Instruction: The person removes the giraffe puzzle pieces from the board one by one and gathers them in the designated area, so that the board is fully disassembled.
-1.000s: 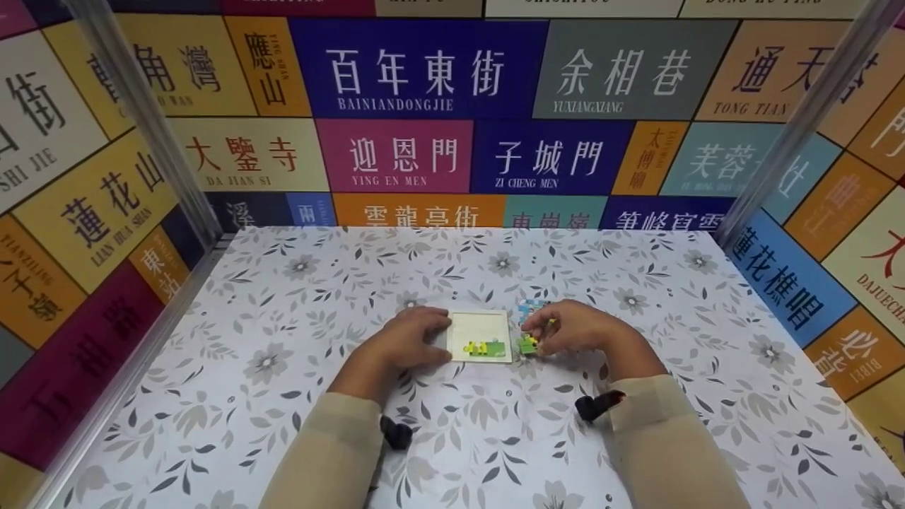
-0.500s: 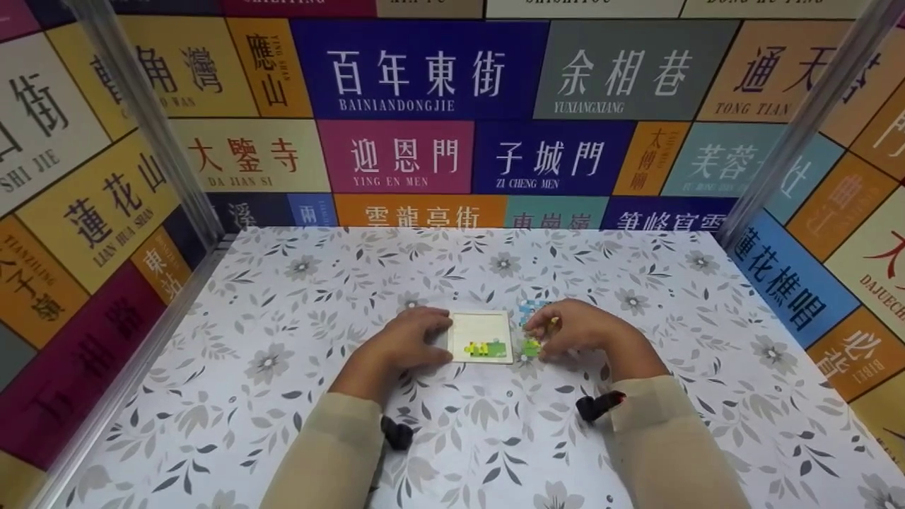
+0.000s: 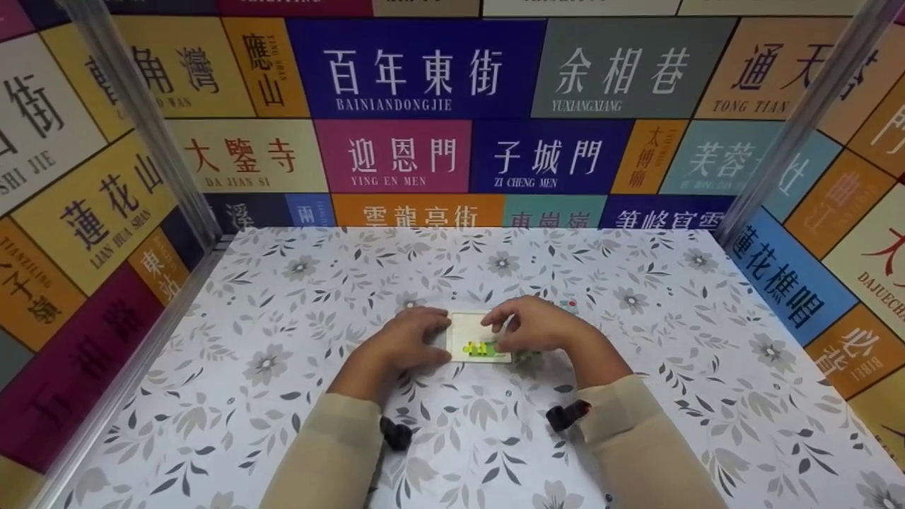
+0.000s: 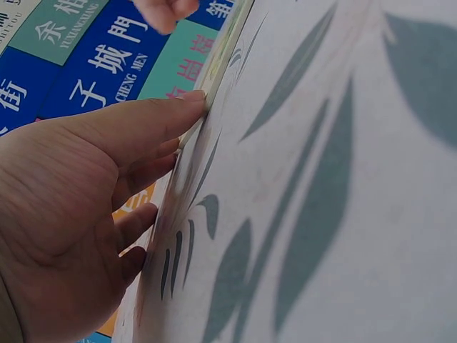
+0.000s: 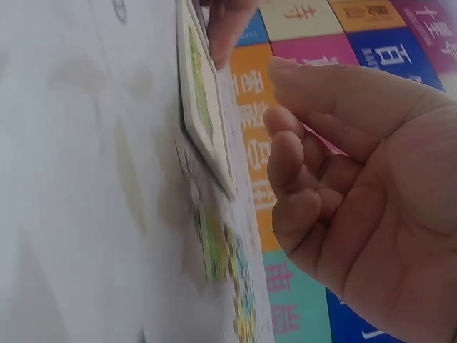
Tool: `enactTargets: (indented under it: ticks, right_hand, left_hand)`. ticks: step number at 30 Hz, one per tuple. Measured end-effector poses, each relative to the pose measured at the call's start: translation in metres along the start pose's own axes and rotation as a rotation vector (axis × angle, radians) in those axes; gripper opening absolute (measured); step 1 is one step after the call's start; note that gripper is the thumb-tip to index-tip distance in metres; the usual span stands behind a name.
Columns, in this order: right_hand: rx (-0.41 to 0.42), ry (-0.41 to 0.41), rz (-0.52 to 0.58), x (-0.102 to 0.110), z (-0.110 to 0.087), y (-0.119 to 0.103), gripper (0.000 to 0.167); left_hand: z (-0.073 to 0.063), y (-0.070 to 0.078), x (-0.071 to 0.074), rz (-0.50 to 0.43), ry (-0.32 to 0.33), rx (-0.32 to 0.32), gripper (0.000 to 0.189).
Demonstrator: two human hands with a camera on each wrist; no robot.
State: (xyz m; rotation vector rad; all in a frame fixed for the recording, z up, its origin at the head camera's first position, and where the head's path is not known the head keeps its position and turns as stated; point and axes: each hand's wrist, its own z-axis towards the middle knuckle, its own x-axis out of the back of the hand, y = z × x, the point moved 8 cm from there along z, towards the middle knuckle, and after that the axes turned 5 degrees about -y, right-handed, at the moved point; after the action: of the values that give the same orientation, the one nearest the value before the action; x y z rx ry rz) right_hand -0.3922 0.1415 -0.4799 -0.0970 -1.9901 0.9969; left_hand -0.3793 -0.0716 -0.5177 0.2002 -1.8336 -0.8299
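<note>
A small cream puzzle tray lies on the table, with yellow and green puzzle pieces along its near side. My left hand holds the tray's left edge; the thumb lies on the rim in the left wrist view. Over the tray's right side hovers my right hand, thumb and forefinger bent towards each other above the pieces. I cannot tell whether a piece sits between those fingertips. Loose puzzle pieces lie just right of the tray, mostly covered by the right hand in the head view.
A white tablecloth with grey leaves and flowers covers the table. Behind and beside it stand panels of coloured name signs, with clear corner posts. Beyond the right hand, a pale blue piece with a red spot shows.
My right hand has moved left, from the loose pieces to over the tray's right side. The left hand and the tray have stayed where they were.
</note>
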Motion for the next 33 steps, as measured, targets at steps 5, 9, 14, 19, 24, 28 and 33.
enactTargets:
  ticks: [5,9,14,19,24,28,33]
  right_hand:
    - [0.027,0.002,-0.007,-0.008,0.011,-0.017,0.044]
    - [0.021,0.006,0.008,-0.014,0.015,-0.018,0.040]
    - [-0.007,0.005,0.000,-0.020,0.018,-0.011,0.038]
    - [-0.004,-0.003,-0.008,-0.026,0.023,-0.005,0.039]
    - [0.000,-0.012,-0.021,-0.029,0.024,-0.005,0.037]
    - [-0.005,-0.014,-0.056,-0.031,0.026,-0.006,0.035]
    - [-0.006,-0.017,-0.069,-0.032,0.025,-0.007,0.033]
  left_hand:
    - [0.000,0.005,0.002,0.020,0.009,-0.051,0.066]
    - [-0.002,0.010,0.004,0.027,0.025,-0.094,0.065]
    - [-0.003,0.010,0.004,0.027,0.030,-0.091,0.064]
    - [-0.004,0.008,0.004,0.017,0.036,-0.080,0.064]
    - [-0.004,0.007,0.004,0.006,0.028,-0.069,0.064]
    - [-0.005,0.008,0.004,0.005,0.030,-0.086,0.063]
    - [-0.005,0.009,0.004,0.020,0.024,-0.085,0.063]
